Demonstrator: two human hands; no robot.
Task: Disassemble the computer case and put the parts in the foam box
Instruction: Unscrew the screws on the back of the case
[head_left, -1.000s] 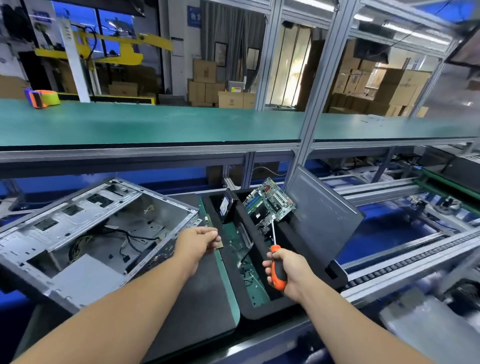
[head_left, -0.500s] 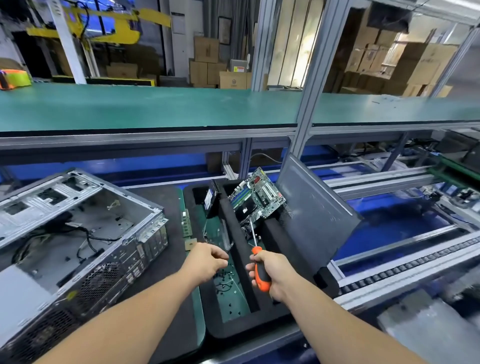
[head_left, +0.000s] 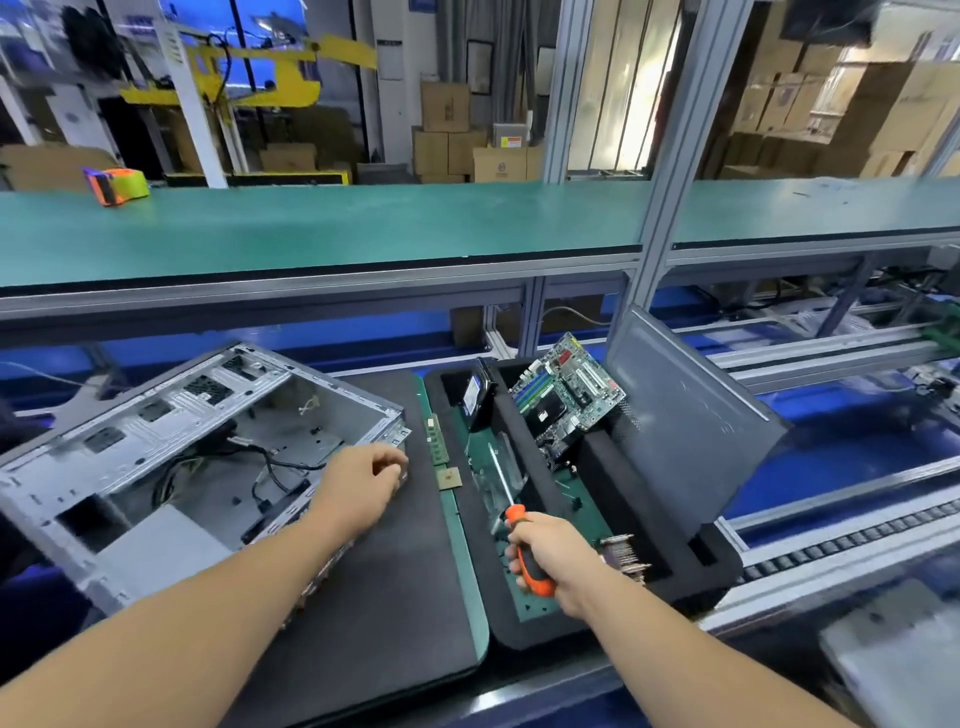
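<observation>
The open grey computer case (head_left: 171, 431) lies on its side on a black mat (head_left: 395, 597), with loose cables inside. My left hand (head_left: 363, 483) reaches to its near right corner, fingers curled at the metal edge. To the right stands the black foam box (head_left: 519, 629). It holds a motherboard (head_left: 566, 395), a grey side panel (head_left: 691, 431), a hard drive (head_left: 475, 400) and a heat sink (head_left: 623, 556). My right hand (head_left: 550, 556) grips an orange screwdriver (head_left: 535, 577) over the box, tip pointing away from me.
A RAM stick (head_left: 435, 439) and a small square chip (head_left: 449, 478) lie between case and box. A green shelf (head_left: 363, 228) runs overhead at the back with a tape dispenser (head_left: 117, 184) on it. Conveyor rails (head_left: 831, 525) run to the right.
My left hand went from the case edge to over the foam box and has come back left to the case's corner. The right hand stayed over the box with the screwdriver.
</observation>
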